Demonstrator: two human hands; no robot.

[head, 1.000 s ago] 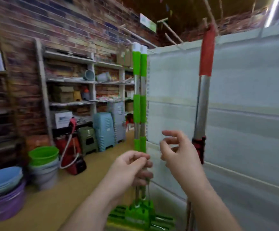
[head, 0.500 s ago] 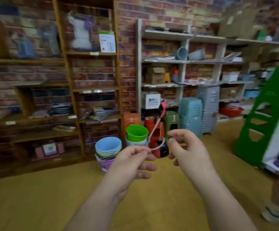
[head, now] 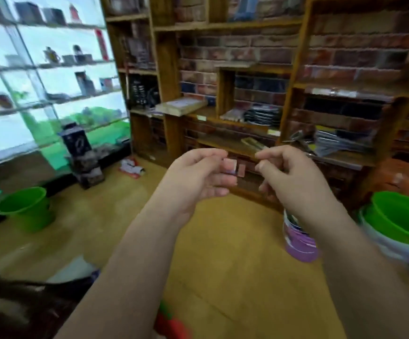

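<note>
Shifted right of the brown wooden shelving (head: 168, 69) since earlier: round green plastic bucket (head: 404, 216) nested in a white plastic bucket (head: 391, 249); left hand (head: 198, 176) and right hand (head: 295, 178) curled, grasp untellable.

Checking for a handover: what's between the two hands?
In the head view, nothing visible spans the gap between left hand and right hand; only the wooden shelf behind shows through.

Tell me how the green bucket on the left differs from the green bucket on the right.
The left green bucket stands alone on the floor by the glass showcase; the right green bucket sits nested in a pale bucket. The left one shows whole; the right one is cut by the picture's edge. The right one looks larger than the left, being nearer. Both are bright green with open tops.
</note>
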